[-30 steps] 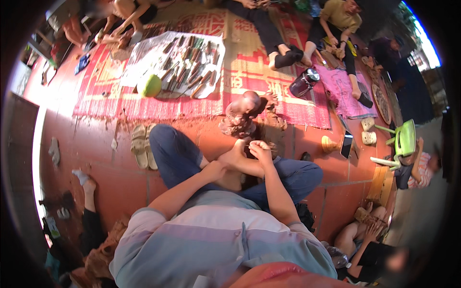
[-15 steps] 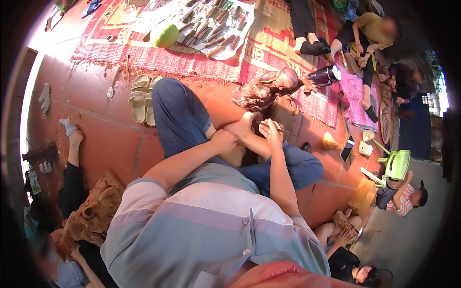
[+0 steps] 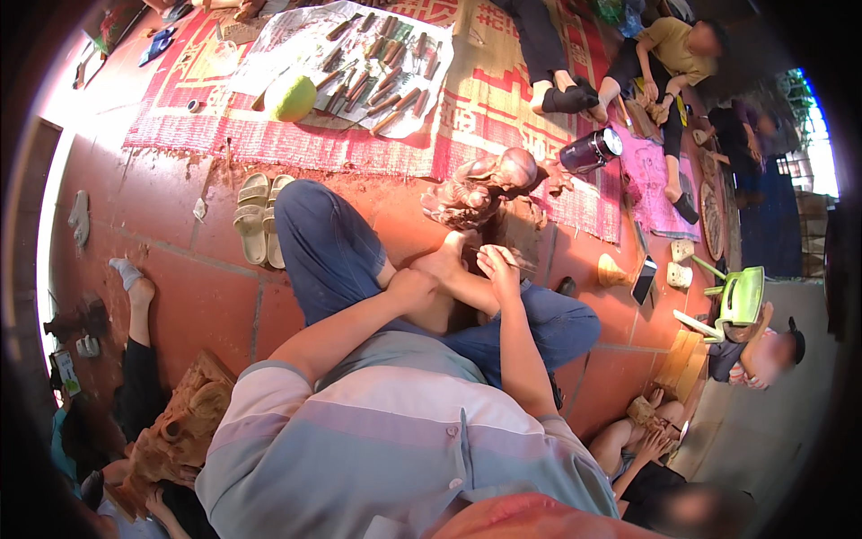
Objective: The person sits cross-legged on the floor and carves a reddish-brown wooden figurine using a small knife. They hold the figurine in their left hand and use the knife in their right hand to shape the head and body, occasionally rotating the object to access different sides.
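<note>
While the left hand (image 3: 411, 292) rests curled on the bare foot (image 3: 449, 260), seemingly to brace, the right hand (image 3: 499, 266) pinches a thin chisel (image 3: 510, 260) aimed at the wooden carving (image 3: 480, 190) just ahead on the floor (image 3: 197, 296).

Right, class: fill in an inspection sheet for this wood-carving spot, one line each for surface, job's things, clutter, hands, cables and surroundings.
Surface: red tiled floor, partly covered by a red patterned mat.
Job's things: wooden carved figure on the floor ahead of the feet; thin tool in the right hand.
Clutter: row of carving tools on a sheet, green round fruit, sandals, dark metal cup.
Hands: left hand resting by the foot, its grip unclear; right hand closed on the tool.
Cables: nothing seen.
Surroundings: other people seated around; green plastic stool at right.
</note>
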Demonstrator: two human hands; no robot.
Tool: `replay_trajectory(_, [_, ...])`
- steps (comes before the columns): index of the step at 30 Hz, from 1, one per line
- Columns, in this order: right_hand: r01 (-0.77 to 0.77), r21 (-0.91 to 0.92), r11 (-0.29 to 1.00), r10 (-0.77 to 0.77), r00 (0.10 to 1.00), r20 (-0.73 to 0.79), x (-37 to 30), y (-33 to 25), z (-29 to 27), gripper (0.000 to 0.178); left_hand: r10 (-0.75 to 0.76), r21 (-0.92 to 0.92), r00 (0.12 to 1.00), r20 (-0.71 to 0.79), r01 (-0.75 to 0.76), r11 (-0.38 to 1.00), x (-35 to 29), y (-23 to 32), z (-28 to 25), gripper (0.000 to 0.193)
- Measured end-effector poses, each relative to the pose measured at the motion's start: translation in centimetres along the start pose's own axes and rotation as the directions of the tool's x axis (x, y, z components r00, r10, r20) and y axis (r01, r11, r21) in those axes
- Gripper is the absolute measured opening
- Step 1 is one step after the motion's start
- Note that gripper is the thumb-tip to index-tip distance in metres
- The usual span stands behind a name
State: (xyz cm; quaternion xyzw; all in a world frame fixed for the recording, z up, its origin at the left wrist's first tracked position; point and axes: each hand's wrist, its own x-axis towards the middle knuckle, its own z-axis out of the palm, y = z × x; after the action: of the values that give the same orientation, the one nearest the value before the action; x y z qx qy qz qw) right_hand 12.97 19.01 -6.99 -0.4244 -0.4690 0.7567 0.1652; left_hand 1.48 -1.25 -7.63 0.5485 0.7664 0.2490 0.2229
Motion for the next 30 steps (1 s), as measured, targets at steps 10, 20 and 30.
replay_trajectory(10, [-0.012,0.041,0.999,0.011,0.999,0.036,-0.5,0.1,-0.1,0.017,-0.001,-0.063,0.999,0.041,0.004,0.998,-0.4,0.1,-0.7,0.014])
replay_trajectory(20, [0.015,0.039,0.999,-0.017,0.999,0.044,2.1,2.2,0.4,0.014,0.032,-0.051,0.983,0.179,-0.023,0.998,0.5,0.0,-1.8,0.017])
replay_trajectory(30, [0.043,0.071,0.997,-0.039,0.998,-0.058,1.9,1.6,1.3,0.02,-0.017,0.04,0.966,0.258,0.007,0.999,1.1,-1.2,-1.2,0.022])
